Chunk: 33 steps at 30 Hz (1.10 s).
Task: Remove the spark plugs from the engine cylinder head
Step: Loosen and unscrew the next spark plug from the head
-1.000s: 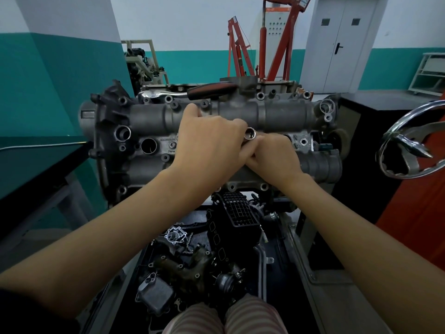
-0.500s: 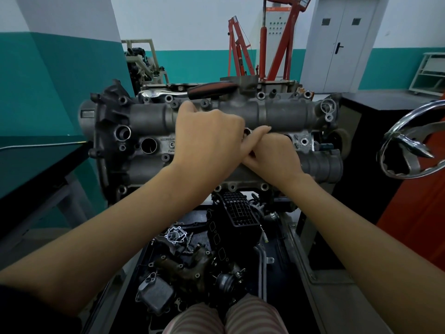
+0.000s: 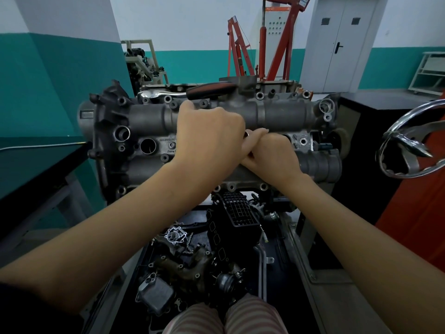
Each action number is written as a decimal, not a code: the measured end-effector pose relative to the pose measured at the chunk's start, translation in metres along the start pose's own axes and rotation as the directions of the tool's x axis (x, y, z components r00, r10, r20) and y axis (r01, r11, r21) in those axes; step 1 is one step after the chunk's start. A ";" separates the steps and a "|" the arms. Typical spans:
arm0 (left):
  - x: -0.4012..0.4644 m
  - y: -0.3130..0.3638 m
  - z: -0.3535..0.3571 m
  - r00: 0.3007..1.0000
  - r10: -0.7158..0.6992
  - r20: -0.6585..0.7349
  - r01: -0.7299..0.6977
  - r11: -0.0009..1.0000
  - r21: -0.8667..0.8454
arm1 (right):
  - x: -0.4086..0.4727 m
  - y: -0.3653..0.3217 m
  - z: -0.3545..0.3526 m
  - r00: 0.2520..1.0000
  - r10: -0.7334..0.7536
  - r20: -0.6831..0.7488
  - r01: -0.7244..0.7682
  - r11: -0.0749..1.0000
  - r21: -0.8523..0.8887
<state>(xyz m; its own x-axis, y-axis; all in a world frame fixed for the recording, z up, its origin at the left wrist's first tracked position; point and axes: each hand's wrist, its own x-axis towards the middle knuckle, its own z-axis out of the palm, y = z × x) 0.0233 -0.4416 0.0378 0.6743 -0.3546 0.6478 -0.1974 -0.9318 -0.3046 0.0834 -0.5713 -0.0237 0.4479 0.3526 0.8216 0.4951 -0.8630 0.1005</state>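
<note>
Your left hand (image 3: pixel 209 138) and right hand (image 3: pixel 272 155) meet at the middle of the frame, over the grey cast-metal cylinder head (image 3: pixel 149 121) that spans its upper half. Your left fingers are curled and, with your right thumb, close around a small round metal socket end (image 3: pixel 247 134) that peeks out between the two hands. Whether a spark plug sits under it, you cannot tell. An empty round plug well (image 3: pixel 147 145) lies left of your hands. A red-and-black-handled chrome ratchet (image 3: pixel 209 90) rests along the head's top edge.
</note>
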 end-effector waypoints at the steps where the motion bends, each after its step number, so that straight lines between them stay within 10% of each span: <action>1: -0.002 0.001 -0.001 1.000 0.002 -0.001 -0.002 1.000 -0.004 | 0.000 0.000 -0.001 1.000 -0.003 -0.015 0.003 1.000 -0.010; 33: -0.010 0.001 0.005 0.997 -0.038 -0.073 0.026 0.987 -0.158 | 0.001 -0.001 -0.001 0.999 -0.010 -0.042 0.012 0.998 0.059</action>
<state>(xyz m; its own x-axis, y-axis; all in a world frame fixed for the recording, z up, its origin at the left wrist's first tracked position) 0.0199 -0.4391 0.0277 0.6273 -0.3236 0.7084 -0.2898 -0.9413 -0.1734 0.0830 -0.5705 -0.0226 0.4115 0.3455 0.8434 0.5439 -0.8356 0.0770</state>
